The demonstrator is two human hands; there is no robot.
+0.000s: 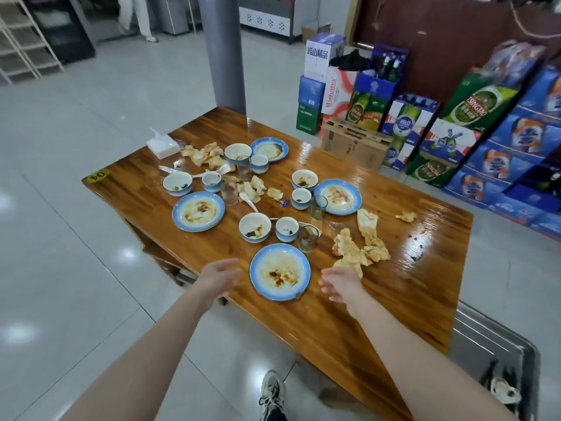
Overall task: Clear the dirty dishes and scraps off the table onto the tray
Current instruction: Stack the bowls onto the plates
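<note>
A wooden table (379, 299) holds several blue-rimmed dirty plates, bowls, cups and glasses. The nearest plate (280, 271), smeared with red sauce, lies between my hands. My left hand (219, 279) hovers open just left of it, over the table's edge. My right hand (343, 282) is open just right of it, touching a heap of crumpled stained napkins (356, 249). Behind the plate stand a bowl (255, 227), a cup (287, 228) and a glass (308, 238). A metal tray (498, 357) sits at the lower right, below the table's end, with scraps in it.
Another dirty plate (198, 211) lies at the left, one more (338, 196) at the right, and a far one (269, 149) at the back. A tissue box (162, 145) sits at the far corner. Stacked beer cartons (473, 123) line the right wall. A grey pillar (223, 50) stands behind the table.
</note>
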